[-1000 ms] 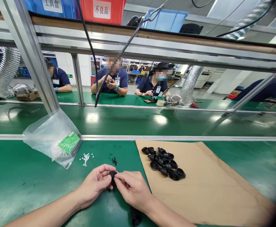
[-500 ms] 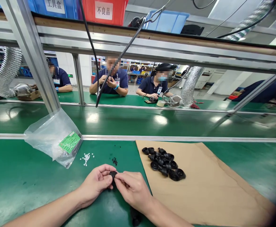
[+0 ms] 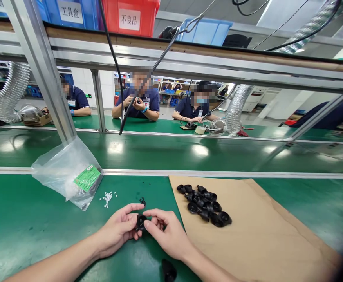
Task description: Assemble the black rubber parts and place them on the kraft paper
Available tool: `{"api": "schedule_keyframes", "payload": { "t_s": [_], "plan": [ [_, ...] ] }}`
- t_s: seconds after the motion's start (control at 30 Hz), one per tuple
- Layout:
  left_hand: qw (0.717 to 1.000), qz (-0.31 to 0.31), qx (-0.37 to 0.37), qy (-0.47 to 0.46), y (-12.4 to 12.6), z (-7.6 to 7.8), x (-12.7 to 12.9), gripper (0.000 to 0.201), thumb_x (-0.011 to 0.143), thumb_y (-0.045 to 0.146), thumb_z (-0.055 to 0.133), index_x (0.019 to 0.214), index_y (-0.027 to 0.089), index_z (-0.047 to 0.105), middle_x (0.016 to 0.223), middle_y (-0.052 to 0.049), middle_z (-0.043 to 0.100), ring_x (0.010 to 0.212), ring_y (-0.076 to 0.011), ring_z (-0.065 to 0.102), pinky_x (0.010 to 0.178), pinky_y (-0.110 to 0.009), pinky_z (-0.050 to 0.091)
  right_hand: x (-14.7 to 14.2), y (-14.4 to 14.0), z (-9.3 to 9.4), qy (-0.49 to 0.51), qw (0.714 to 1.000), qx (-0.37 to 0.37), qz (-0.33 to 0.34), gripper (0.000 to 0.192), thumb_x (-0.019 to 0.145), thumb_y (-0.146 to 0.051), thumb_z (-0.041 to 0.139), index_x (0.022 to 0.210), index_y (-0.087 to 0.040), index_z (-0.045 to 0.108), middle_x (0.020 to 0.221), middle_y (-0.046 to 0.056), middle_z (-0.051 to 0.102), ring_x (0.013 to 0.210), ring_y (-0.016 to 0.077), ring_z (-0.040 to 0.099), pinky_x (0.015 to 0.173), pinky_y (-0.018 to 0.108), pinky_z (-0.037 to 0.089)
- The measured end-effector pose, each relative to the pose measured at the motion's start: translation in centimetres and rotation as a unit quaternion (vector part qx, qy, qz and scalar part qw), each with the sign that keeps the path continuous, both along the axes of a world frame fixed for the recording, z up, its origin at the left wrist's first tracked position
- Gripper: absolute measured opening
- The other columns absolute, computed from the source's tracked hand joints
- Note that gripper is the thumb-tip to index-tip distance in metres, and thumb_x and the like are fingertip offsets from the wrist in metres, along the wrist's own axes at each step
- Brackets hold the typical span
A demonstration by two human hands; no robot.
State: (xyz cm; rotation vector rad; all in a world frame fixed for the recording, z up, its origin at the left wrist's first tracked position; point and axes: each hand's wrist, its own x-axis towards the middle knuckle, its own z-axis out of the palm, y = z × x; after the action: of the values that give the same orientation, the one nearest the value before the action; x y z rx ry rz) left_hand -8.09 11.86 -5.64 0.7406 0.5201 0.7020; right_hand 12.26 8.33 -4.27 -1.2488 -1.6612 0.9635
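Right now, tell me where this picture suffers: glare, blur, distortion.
Head view: ceiling lights glare off the green conveyor belt; wide-angle bending curves the aluminium rail and smears the corners; faces opposite are pixelated; the small black part between left hand and right hand stays sharp.

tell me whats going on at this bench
A person's left hand and right hand hold one small round black rubber part between them over the green bench mat. More such black parts lie heaped on a brown cardboard sheet. A clear plastic bag lies to the left.
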Motion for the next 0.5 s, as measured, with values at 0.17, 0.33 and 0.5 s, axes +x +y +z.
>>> {"api": "schedule_keyframes", "payload": {
  "t_s": [0.17,0.33,0.5],
  "plan": [
    [1.0,0.007,0.023,0.012,-0.1,-0.4,0.2,0.07,0.08,0.045,0.089,0.136,0.016,0.058,0.085,-0.002,0.066,0.069,-0.0132,0.063,0.068,-0.028,0.044,0.2,0.4,-0.4,0.055,0.994,-0.093,0.016,0.027,0.09,-0.04,0.071,0.101,-0.015,0.075,0.061,-0.004,0.058,0.054,0.0111,0.048,0.054,0.023,0.038],
    [0.995,0.024,0.076,0.06,-0.4,-0.3,0.5,0.064,0.086,0.052,0.081,0.134,0.018,0.056,0.084,-0.001,0.063,0.07,-0.0144,0.062,0.067,-0.028,0.048,0.5,0.9,-0.8,0.082,0.986,-0.144,0.014,0.03,0.085,-0.043,0.077,0.093,-0.014,0.071,0.06,-0.005,0.055,0.054,0.011,0.047,0.055,0.023,0.035],
    [0.952,0.072,0.227,0.191,-1.6,0.3,0.6,0.045,0.092,0.048,0.072,0.124,0.019,0.06,0.097,-0.005,0.064,0.078,-0.0174,0.059,0.065,-0.029,0.052,0.6,1.0,-0.8,0.078,0.99,-0.12,-0.008,0.028,0.088,-0.042,0.074,0.094,-0.015,0.07,0.062,-0.005,0.054,0.055,0.0108,0.044,0.055,0.023,0.034]
  ]
}}
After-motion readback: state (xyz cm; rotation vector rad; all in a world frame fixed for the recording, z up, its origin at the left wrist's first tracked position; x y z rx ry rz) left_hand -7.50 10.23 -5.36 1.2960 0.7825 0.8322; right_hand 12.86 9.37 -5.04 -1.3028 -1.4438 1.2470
